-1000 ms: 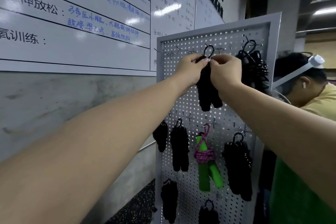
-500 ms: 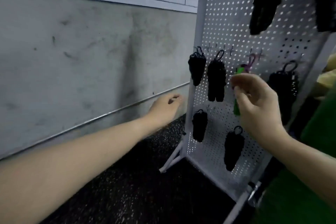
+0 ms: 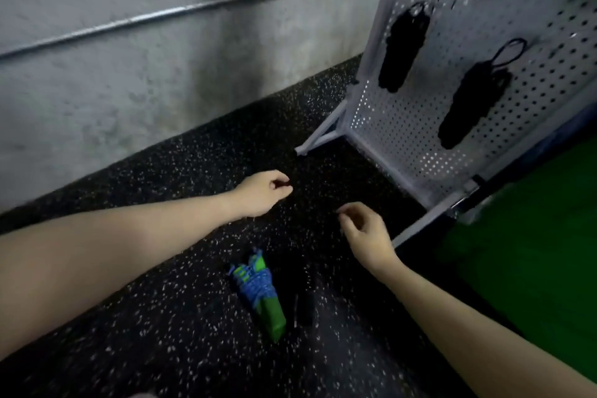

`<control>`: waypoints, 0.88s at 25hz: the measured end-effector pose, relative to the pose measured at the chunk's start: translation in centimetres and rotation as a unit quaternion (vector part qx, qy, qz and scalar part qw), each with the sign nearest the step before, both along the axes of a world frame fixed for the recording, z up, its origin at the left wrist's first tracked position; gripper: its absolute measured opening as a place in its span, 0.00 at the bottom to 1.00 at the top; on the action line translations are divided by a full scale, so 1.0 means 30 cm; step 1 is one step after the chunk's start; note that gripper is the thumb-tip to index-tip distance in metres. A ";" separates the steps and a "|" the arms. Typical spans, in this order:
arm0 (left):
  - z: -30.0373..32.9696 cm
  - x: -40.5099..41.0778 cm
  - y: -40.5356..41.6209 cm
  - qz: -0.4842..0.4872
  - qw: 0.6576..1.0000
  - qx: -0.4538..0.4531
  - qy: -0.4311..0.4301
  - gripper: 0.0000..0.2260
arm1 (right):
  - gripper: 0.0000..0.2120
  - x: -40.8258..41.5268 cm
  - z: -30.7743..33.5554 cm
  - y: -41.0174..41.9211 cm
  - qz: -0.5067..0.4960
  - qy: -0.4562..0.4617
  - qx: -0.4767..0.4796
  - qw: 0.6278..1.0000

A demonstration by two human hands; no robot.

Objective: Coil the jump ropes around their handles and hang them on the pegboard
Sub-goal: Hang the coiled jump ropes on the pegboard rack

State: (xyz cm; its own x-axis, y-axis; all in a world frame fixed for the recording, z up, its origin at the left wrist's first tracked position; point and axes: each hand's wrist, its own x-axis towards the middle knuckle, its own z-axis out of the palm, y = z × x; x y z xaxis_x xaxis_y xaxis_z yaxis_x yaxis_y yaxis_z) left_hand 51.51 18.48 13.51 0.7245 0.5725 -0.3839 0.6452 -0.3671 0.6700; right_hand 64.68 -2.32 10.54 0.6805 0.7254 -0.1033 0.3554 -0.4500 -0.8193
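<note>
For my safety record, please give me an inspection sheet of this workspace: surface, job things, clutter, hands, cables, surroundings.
Surface: black speckled floor, blurred.
Job's things: green-handled jump rope wrapped in blue cord lies on the floor; two black coiled ropes hang on the white pegboard.
Clutter: small dark object beside the green rope, too blurred to identify.
Hands: left hand and right hand loosely curled above the floor, holding nothing.
Cables: nothing seen.
Surroundings: grey concrete wall with a metal rail; green surface at right.
</note>
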 end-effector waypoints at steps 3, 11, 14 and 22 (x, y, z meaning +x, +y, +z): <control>-0.139 -0.025 -0.055 -0.134 0.986 -0.017 0.099 0.21 | 0.11 -0.110 -0.239 -0.077 0.006 0.075 -0.134 0.988; -0.287 -0.023 -0.117 -0.248 0.945 -0.019 0.214 0.24 | 0.34 -0.292 -0.422 -0.074 -0.055 0.169 -0.264 0.948; -0.323 -0.012 -0.131 -0.234 0.948 -0.020 0.218 0.23 | 0.29 -0.321 -0.427 -0.037 -0.084 0.208 -0.244 0.943; -0.306 -0.010 -0.108 -0.053 0.987 -0.060 0.142 0.15 | 0.26 -0.300 -0.297 -0.067 -0.040 0.138 -0.106 0.984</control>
